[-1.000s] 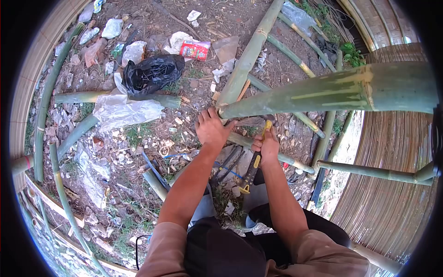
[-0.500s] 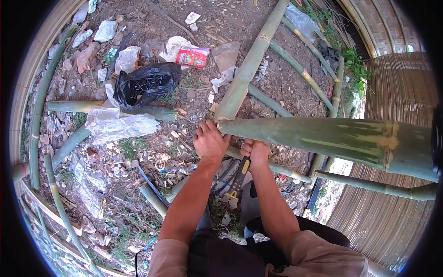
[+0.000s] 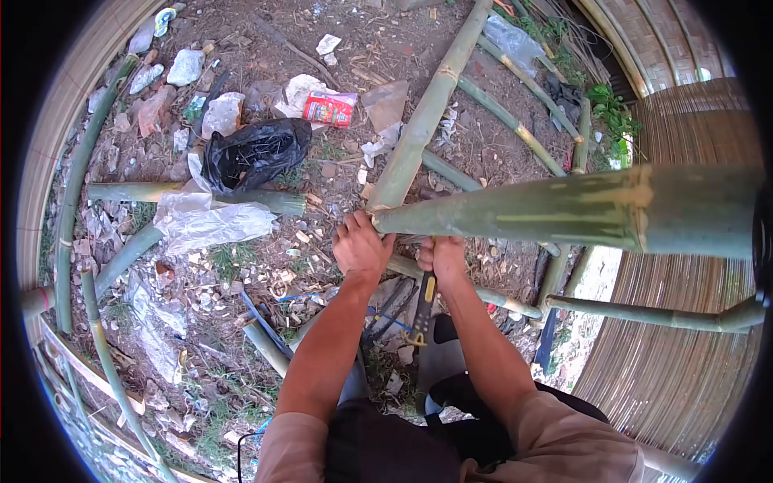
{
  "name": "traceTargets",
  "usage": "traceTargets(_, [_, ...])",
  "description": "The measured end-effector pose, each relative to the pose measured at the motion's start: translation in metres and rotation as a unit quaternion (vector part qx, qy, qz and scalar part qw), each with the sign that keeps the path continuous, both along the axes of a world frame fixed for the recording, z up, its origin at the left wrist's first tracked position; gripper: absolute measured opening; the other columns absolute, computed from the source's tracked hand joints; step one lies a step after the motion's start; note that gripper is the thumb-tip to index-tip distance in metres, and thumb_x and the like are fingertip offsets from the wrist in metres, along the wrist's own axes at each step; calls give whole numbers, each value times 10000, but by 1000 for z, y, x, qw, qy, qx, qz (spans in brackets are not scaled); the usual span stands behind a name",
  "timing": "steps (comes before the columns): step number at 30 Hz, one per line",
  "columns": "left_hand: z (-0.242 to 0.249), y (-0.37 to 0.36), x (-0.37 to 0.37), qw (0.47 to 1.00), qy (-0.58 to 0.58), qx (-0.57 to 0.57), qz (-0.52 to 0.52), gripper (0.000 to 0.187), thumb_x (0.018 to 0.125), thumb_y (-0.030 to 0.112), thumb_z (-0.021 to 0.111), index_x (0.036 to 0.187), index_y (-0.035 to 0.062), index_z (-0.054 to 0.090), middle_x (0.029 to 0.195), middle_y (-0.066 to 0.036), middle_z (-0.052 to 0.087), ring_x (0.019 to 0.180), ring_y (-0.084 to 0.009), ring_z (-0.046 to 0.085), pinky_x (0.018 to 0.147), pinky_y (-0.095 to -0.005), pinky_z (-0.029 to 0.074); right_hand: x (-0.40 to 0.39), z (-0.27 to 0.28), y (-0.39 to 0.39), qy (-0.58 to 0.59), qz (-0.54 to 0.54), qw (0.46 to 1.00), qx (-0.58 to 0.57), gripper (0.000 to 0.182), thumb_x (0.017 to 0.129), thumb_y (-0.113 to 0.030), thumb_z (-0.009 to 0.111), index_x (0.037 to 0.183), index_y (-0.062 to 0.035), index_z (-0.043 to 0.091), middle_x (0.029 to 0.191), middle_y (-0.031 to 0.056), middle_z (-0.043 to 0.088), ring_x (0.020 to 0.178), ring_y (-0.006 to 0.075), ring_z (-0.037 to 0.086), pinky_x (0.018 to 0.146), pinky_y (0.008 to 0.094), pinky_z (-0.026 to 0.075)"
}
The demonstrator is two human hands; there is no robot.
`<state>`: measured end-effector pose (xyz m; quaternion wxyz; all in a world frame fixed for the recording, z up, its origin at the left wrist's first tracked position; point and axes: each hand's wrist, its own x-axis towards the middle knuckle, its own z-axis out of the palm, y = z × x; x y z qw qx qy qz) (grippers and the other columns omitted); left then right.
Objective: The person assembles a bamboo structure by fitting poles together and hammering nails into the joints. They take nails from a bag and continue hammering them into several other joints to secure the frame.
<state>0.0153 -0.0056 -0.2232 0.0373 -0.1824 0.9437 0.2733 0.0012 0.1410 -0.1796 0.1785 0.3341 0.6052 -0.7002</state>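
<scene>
Nearest, a green bamboo pole [image 3: 547,209] spans from the right edge to the centre, looking thickest at the right, with yellowish streaks and a tan, scarred node. At its far tip, the left hand [image 3: 358,248] rests with bent fingers; whether they grip is unclear. The right hand [image 3: 444,258] is just below the pole, fingers closed around a black-and-yellow-handled tool [image 3: 423,310]. Beyond, a slanting pole [image 3: 427,121] meets that tip. Compared with one second ago, the right hand sits closer to the left, its fingers partly hidden beneath the pole.
</scene>
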Motion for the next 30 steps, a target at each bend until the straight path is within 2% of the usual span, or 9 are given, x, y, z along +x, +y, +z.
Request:
traceTargets(5, [-2,2,2,999,25,-19,-13,625,745,515,799,1056,22,574,1062,-160,644,995,-347,669,819,-450,571,-19,13,34,-41,71,993,85,204,1054,-235,454,1150,-65,516,679,50,518,432,140,443,385,311,379])
traceTargets(7, [-1,3,-1,1000,-14,-15,-3,636,738,519,813,1054,31,555,1066,-144,641,1018,-335,663,835,-434,569,-19,35,54,-1,401,868,292,398,1048,-249,460,1399,-61,451,654,104,576,474,176,546,430,357,463])
traceTargets(9, [-5,3,1,1000,2,-22,-21,671,770,607,740,1046,17,579,1065,-186,648,994,-361,672,852,-473,561,-16,61,67,1,475,808,347,580,1037,-257,460,1530,-10,282,686,192,641,566,257,654,555,420,538])
traceTargets(11, [-5,3,1,999,10,-37,-12,677,779,618,731,1042,14,573,1052,-189,644,994,-367,669,842,-487,559,-8,69,81,102,626,643,430,647,1027,-258,451,1523,79,208,755,266,665,661,381,685,678,483,549])
traceTargets(16, [-8,-24,-4,988,-74,16,-136,927,793,635,700,1345,-69,454,1298,-272,578,1172,-477,580,1032,-500,466,30,35,111,126,550,711,420,528,1015,-237,458,1396,111,349,784,293,668,760,467,676,774,523,533])
traceTargets(20, [36,-47,-9,961,-112,-78,-239,894,797,625,706,1314,-82,525,1246,-291,622,1157,-458,609,988,-483,494,33,29,105,99,453,811,357,382,1027,-215,451,1263,85,459,743,217,678,596,339,683,616,461,561])
traceTargets(22, [81,-47,-17,873,-322,-85,-356,790,810,598,712,1200,-84,633,1126,-309,673,1095,-434,651,942,-480,514,35,36,103,13,395,882,258,343,1038,-218,451,1217,70,502,710,161,677,497,235,665,488,391,552])
traceTargets(27, [113,-5,-24,832,-322,-87,-444,631,847,511,716,1054,-83,681,1056,-309,688,1057,-435,660,944,-494,508,42,14,115,-5,296,945,141,307,1046,-224,462,1176,51,506,663,132,637,480,211,625,456,369,510])
traceTargets(30, [103,34,-36,904,-158,-74,-390,570,865,394,722,1111,-103,593,1141,-332,608,1059,-484,621,956,-513,499,51,9,115,-19,205,978,32,270,1058,-220,455,1155,28,500,639,91,573,468,179,571,425,346,468])
